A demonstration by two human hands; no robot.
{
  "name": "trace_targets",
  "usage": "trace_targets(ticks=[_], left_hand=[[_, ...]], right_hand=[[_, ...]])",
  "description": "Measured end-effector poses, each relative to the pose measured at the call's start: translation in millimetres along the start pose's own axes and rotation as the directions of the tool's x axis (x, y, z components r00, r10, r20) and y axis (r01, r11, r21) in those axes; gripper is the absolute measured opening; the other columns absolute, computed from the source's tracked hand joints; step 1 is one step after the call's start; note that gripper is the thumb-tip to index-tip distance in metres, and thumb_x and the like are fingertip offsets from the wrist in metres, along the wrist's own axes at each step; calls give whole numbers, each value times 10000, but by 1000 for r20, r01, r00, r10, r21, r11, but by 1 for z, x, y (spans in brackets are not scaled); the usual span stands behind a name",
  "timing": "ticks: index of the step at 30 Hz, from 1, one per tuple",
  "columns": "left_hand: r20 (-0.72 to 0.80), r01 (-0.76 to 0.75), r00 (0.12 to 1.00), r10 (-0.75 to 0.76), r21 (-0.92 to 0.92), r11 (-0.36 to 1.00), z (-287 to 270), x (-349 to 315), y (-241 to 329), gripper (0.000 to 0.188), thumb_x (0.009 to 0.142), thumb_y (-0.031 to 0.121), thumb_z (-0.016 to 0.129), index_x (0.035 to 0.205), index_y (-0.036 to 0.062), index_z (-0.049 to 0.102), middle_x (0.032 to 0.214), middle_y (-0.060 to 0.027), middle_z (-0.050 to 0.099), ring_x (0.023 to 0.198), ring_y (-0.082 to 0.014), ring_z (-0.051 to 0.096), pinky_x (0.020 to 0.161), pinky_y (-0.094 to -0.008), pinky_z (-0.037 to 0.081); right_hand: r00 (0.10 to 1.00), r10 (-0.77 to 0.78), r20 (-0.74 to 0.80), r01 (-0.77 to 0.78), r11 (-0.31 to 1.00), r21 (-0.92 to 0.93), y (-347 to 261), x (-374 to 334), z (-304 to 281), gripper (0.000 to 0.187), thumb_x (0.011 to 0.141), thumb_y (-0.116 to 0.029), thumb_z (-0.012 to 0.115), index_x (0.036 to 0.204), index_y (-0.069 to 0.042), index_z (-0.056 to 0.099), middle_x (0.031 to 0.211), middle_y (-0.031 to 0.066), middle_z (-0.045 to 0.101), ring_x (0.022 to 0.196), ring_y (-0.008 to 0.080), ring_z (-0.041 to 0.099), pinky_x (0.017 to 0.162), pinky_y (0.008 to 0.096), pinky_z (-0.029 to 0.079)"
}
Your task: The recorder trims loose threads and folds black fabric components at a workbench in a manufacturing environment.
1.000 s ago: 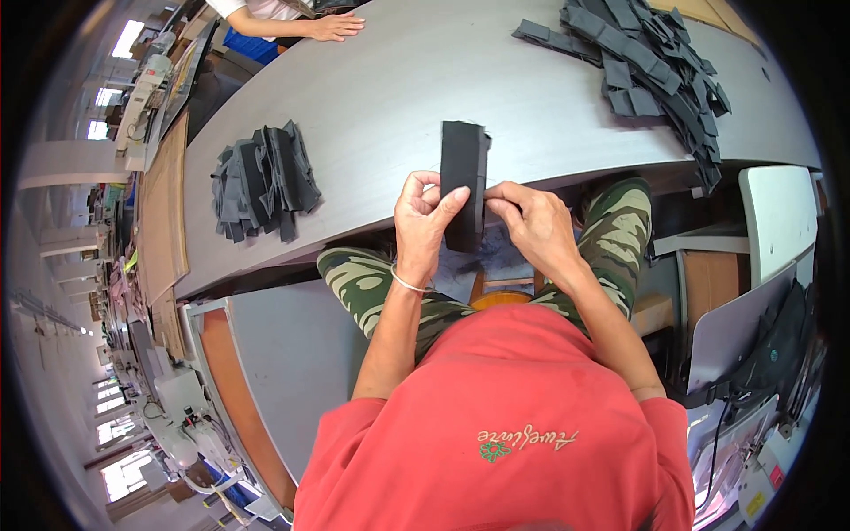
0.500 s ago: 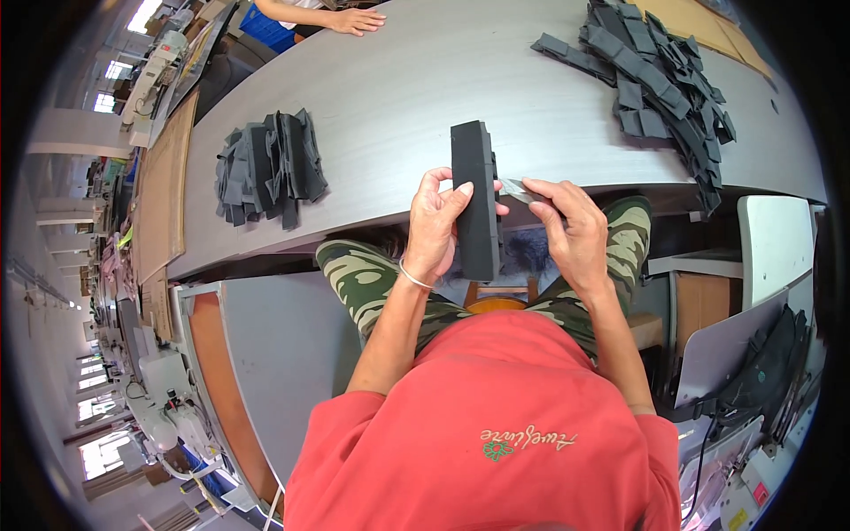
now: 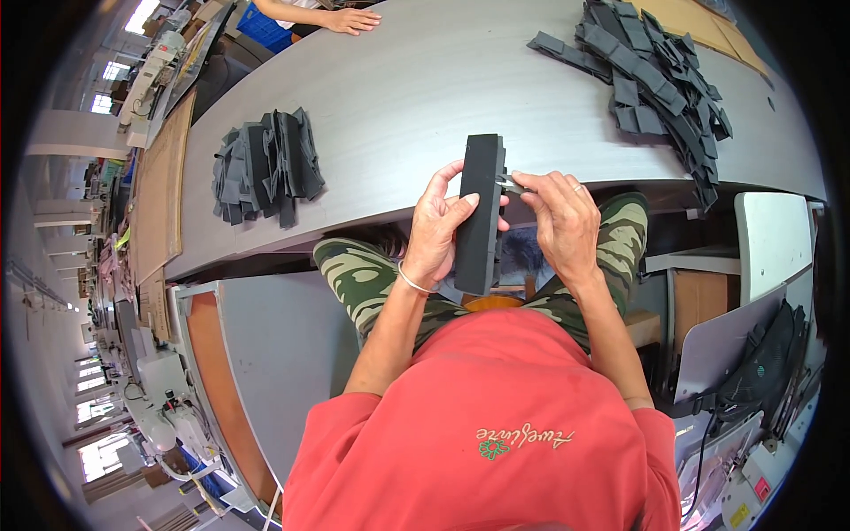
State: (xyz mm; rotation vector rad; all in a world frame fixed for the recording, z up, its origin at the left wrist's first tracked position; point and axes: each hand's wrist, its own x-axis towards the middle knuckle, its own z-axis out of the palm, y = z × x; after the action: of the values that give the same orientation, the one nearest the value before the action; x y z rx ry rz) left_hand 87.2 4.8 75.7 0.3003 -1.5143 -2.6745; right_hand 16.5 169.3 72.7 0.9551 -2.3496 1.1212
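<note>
A person in a red shirt (image 3: 478,398) and camouflage trousers (image 3: 351,276) sits at the near edge of a long grey table (image 3: 407,88), seen from above; the face is out of view. The left hand (image 3: 436,232) grips a dark, flat fabric strip (image 3: 479,212), thumb across its upper face. The other fingers pass behind it and are mostly hidden, with only fingertips showing past its right edge. The strip is in the middle of the scene, held over the lap, its far end overlapping the tabletop from this angle.

The right hand (image 3: 564,219) is closed in a pinch, thumb and forefinger around a small metal tool (image 3: 510,184). Most of the tool is covered by the fingers; its tip is at the strip's right edge, too small to tell whether it is a blade or snips. The strip's underside is hidden.

On the table's left lies a compact pile of dark pieces (image 3: 270,166); far right, a larger tangled heap (image 3: 655,84) partly hangs over the near edge. Far left, a co-worker's hand (image 3: 352,20) rests flat, the body cut off, beside a partly visible blue crate (image 3: 268,31). Machines along the left are bent and blurred.
</note>
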Motion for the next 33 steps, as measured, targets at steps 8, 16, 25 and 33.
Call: trace_targets(ticks=[8, 16, 25, 33], left_hand=[[15, 83, 996, -83, 10, 996, -4, -2, 4, 485, 888, 92, 570, 1302, 7, 333, 933, -243, 656, 675, -229, 673, 621, -300, 565], [-17, 81, 997, -81, 28, 996, -4, -3, 6, 463, 888, 77, 546, 1300, 1, 349, 933, -251, 654, 661, -222, 670, 603, -291, 563], [4, 121, 993, -121, 9, 993, -4, -3, 5, 458, 890, 61, 545, 1297, -6, 347, 917, -253, 657, 670, -233, 677, 630, -308, 571], [7, 87, 996, -88, 103, 991, 2, -2, -2, 366, 897, -13, 500, 1233, -12, 355, 904, -215, 667, 699, -247, 689, 636, -306, 573]], right_hand=[[981, 183, 66, -194, 953, 234, 4, -4, 1, 169, 806, -62, 638, 972, -76, 666, 853, 71, 651, 748, 254, 607, 680, 351, 466], [980, 158, 119, -188, 930, 316, 1, -2, -10, 206, 790, -29, 641, 989, -74, 670, 857, 89, 655, 768, 267, 621, 688, 343, 485], [996, 77, 42, -80, 993, 92, 2, -2, -6, 146, 790, -40, 644, 929, -80, 668, 813, 75, 644, 735, 256, 618, 662, 347, 481], [989, 105, 109, -122, 979, 165, -9, -5, 5, 139, 815, -83, 635, 953, -97, 646, 777, 61, 627, 716, 251, 619, 629, 355, 484]])
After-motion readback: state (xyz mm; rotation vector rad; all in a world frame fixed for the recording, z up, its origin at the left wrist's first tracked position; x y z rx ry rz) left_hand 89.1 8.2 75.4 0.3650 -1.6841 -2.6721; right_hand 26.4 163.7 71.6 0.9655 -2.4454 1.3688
